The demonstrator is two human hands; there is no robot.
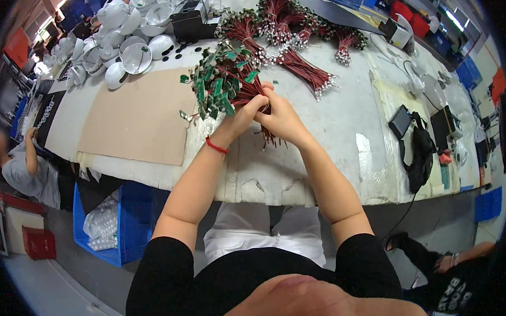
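Between my hands is a thick bundle of dark red wires with small green circuit boards [218, 85] fanned out at its upper left end. My left hand [244, 114] is wrapped round the wires just below the boards. From the other side, my right hand [280, 115] grips the same bundle, its thumb beside the left one. Loose wire ends hang below my hands, over the table. Just beyond lie more tied bundles of red wires [306, 72] with white connector ends.
White dome-shaped housings [137, 58] are heaped at the far left, beside a black device [191, 24]. A cardboard sheet [136, 118] lies left on the table. To the right are a black bag [419, 155] and a small screen [400, 121]. Blue bins [133, 221] stand below left; people sit at both sides.
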